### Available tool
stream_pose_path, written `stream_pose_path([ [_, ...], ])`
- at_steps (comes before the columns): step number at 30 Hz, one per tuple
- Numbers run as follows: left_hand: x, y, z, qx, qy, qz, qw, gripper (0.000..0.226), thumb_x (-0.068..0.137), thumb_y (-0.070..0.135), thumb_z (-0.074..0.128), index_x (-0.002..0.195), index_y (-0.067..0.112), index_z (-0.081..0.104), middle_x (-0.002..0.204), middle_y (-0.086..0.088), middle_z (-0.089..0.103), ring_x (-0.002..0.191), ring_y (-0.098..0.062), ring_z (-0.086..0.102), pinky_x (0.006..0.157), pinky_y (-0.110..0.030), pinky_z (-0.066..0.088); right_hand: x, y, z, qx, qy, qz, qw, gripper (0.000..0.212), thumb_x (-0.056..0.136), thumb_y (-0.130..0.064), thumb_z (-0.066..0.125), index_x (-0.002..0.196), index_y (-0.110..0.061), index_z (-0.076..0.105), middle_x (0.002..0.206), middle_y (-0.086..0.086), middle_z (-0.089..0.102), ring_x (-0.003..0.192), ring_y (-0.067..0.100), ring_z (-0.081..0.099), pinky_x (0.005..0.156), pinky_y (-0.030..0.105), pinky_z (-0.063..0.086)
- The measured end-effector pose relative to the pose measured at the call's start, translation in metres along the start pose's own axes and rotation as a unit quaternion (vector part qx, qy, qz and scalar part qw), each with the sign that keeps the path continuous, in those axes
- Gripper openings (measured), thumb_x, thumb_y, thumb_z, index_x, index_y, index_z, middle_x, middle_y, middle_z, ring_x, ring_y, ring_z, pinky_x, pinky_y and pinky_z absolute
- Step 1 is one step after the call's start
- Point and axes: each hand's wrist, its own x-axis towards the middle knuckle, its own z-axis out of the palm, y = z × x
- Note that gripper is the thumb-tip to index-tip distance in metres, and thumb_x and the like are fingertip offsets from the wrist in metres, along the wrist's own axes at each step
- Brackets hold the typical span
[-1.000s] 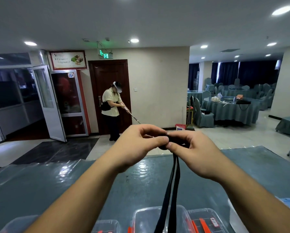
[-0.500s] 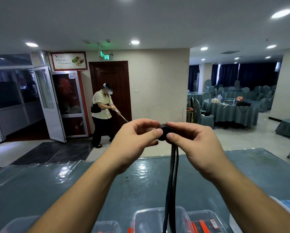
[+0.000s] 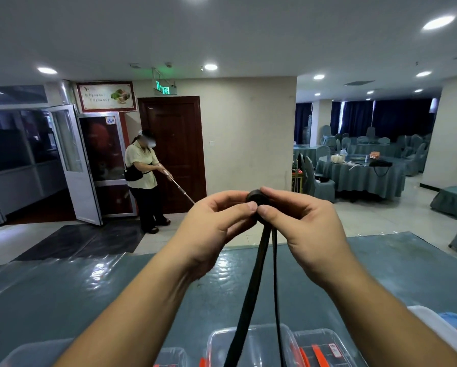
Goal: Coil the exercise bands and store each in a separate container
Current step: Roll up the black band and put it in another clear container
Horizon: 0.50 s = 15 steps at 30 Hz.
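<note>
In the head view, a flat black exercise band (image 3: 259,260) is held up above a teal table covered with glossy clear plastic sheeting (image 3: 89,292), its upper end wound into a small tight black coil (image 3: 256,198). The coil is pinched between both hands: the left hand (image 3: 214,229) is curled round its left side with the thumb tip pressed against the front of the roll, and the right hand (image 3: 306,223) is curled round its right side, thumb tip just beside the left thumb. Two uncoiled strands of the band hang straight down from the coil and pass out of the bottom edge of the view, in front of a clear plastic container (image 3: 251,345) at the near edge of the table. Just right of it a second clear plastic container with orange clips (image 3: 325,348) is seen, and a further clear container (image 3: 169,357) lies to the left, partly hidden by the left forearm. Whether any band lies inside these containers cannot be told. Beyond the table, a person in a pale shirt (image 3: 142,176) stands before a dark wooden door (image 3: 177,144), holding a thin pole (image 3: 179,189) angled to the floor. At the right, a round table draped in grey-green cloth (image 3: 359,176) is surrounded by covered chairs.
</note>
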Motion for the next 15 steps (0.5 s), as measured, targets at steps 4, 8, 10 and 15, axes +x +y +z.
stream_pose_path([
  [4, -0.001, 0.014, -0.009, 0.187, -0.04, 0.016, 0.981, 0.019, 0.086, 0.017, 0.082, 0.106, 0.017, 0.082, 0.102, -0.012, 0.08, 0.088, -0.015, 0.074, 0.077, -0.022, 0.057, -0.002, -0.012, -0.008, -0.039, -0.114, 0.022, 0.992, 0.035, 0.087, -0.021, 0.084, 0.117, -0.035, 0.075, 0.103, -0.001, 0.083, 0.101, 0.017, 0.079, 0.09, 0.028, 0.061],
  [8, -0.003, 0.018, -0.005, 0.119, -0.038, 0.014, 0.992, 0.023, 0.086, 0.011, 0.077, 0.107, 0.003, 0.079, 0.103, -0.019, 0.079, 0.091, -0.021, 0.075, 0.081, -0.024, 0.059, -0.002, -0.011, -0.007, -0.051, -0.054, 0.016, 0.997, 0.03, 0.077, -0.026, 0.09, 0.096, -0.032, 0.068, 0.092, 0.0, 0.082, 0.091, 0.018, 0.08, 0.084, 0.03, 0.063],
  [10, -0.005, 0.015, 0.0, 0.034, -0.016, 0.006, 0.999, 0.025, 0.087, 0.011, 0.074, 0.109, -0.001, 0.076, 0.107, -0.021, 0.078, 0.095, -0.021, 0.076, 0.082, -0.024, 0.06, -0.003, -0.009, -0.005, -0.026, -0.013, -0.003, 1.0, 0.026, 0.079, -0.015, 0.09, 0.096, -0.028, 0.075, 0.097, 0.0, 0.082, 0.096, 0.017, 0.079, 0.089, 0.031, 0.063],
  [15, -0.008, 0.005, 0.006, -0.011, 0.01, -0.005, 1.0, 0.019, 0.097, 0.008, 0.067, 0.113, -0.001, 0.071, 0.106, -0.017, 0.077, 0.096, -0.023, 0.076, 0.086, -0.03, 0.062, -0.001, -0.016, -0.007, -0.019, -0.015, -0.005, 1.0, 0.025, 0.083, -0.007, 0.083, 0.104, -0.021, 0.082, 0.099, 0.0, 0.083, 0.098, 0.017, 0.079, 0.095, 0.036, 0.062],
])
